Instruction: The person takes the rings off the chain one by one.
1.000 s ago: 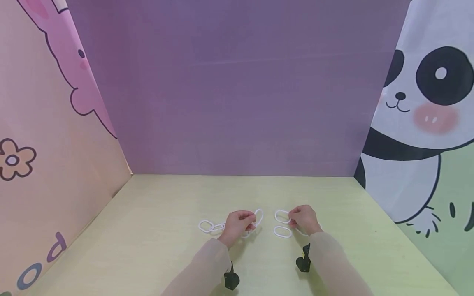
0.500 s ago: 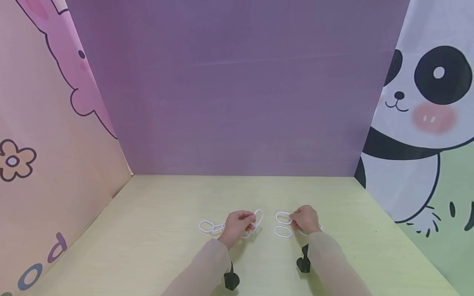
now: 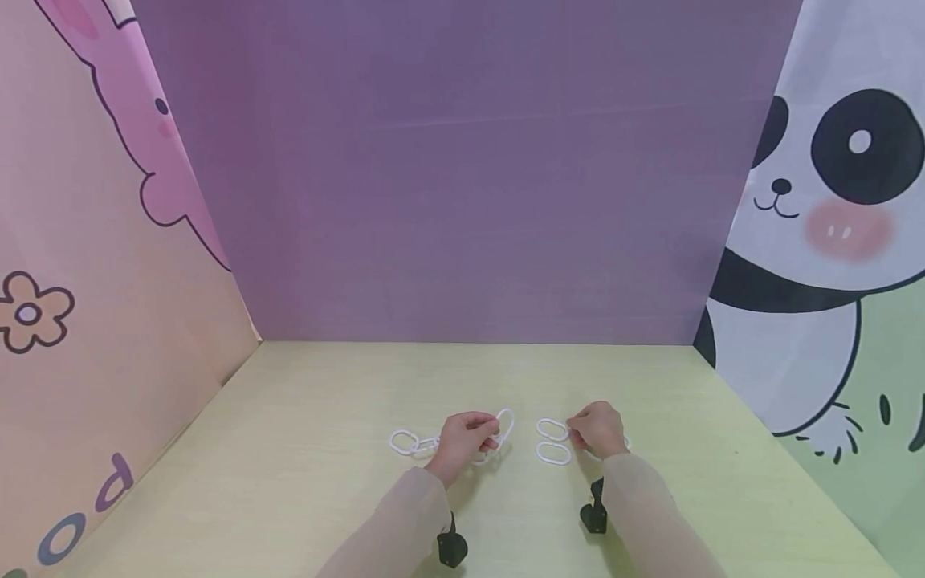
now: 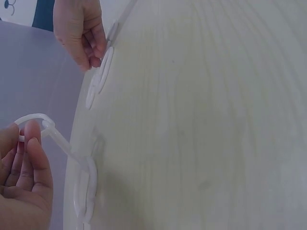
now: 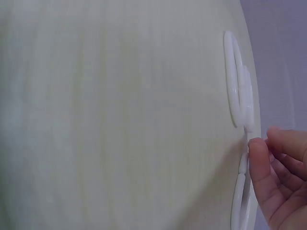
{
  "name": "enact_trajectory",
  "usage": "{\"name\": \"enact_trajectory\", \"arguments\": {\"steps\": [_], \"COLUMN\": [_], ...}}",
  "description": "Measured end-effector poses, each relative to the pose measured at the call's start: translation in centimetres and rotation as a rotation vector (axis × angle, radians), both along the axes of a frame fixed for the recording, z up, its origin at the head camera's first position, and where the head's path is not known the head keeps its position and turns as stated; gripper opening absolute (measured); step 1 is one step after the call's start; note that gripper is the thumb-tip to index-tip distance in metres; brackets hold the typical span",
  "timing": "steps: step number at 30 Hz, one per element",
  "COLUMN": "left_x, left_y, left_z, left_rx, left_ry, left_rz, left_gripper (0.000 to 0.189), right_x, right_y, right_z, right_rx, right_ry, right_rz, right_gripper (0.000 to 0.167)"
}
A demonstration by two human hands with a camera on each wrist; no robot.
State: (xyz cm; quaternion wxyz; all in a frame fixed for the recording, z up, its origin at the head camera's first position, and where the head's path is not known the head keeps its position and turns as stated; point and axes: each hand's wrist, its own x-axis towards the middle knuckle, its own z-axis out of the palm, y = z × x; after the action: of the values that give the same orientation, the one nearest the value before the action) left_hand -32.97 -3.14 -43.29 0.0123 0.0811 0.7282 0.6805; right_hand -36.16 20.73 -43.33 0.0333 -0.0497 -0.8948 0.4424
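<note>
My left hand (image 3: 462, 441) pinches a white plastic chain link (image 3: 507, 424) between thumb and fingertips. That raised link hangs together with more links of a white chain (image 3: 405, 441), which trails left along the tabletop behind the hand. Right of it, my right hand (image 3: 596, 427) has its thumb and forefinger at the right end of a loose oval link (image 3: 552, 429); the grip itself is partly hidden. Just in front lies another loose link (image 3: 553, 453). More white links (image 5: 238, 201) show beside the right hand in the right wrist view, mostly covered by it in the head view.
The pale wooden tabletop (image 3: 303, 482) runs back to a purple panel (image 3: 462, 201). Cartoon-printed side walls stand left and right (image 3: 802, 337). A black wrist camera (image 3: 452, 549) hangs under the left sleeve, another black camera (image 3: 594, 514) under the right.
The loose link at my right fingertips has come slightly down towards the link in front of it. My right hand has shifted a little right; the left hand stays put with its link.
</note>
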Motion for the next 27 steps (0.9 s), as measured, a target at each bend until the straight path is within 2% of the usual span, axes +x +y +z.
{"name": "enact_trajectory", "arguments": {"steps": [4, 13, 21, 23, 25, 27], "left_x": [0.0, 0.1, 0.0, 0.4, 1.2, 1.2], "left_y": [-0.1, -0.2, -0.2, -0.2, -0.2, -0.2], "left_z": [-0.1, -0.1, -0.1, 0.3, 1.3, 1.4], "left_rx": [0.006, 0.010, 0.013, 0.012, 0.017, 0.021], "left_ry": [-0.010, -0.026, -0.017, -0.012, -0.006, -0.004], "left_rz": [0.000, 0.008, 0.007, 0.004, 0.000, -0.003], "left_gripper": [0.021, 0.023, 0.023, 0.022, 0.019, 0.018], "right_x": [0.0, 0.2, 0.3, 0.4, 0.5, 0.5], "right_y": [0.0, -0.3, -1.2, -1.5, -1.8, -1.9], "right_z": [0.0, 0.5, 1.6, 1.8, 2.0, 2.0], "right_rx": [-0.004, -0.098, -0.318, -0.346, -0.367, -0.381], "right_ry": [0.014, 0.076, 0.064, 0.056, 0.052, 0.048], "right_rz": [0.000, 0.016, 0.116, 0.137, 0.155, 0.168], "right_gripper": [0.017, 0.019, 0.031, 0.032, 0.032, 0.032]}}
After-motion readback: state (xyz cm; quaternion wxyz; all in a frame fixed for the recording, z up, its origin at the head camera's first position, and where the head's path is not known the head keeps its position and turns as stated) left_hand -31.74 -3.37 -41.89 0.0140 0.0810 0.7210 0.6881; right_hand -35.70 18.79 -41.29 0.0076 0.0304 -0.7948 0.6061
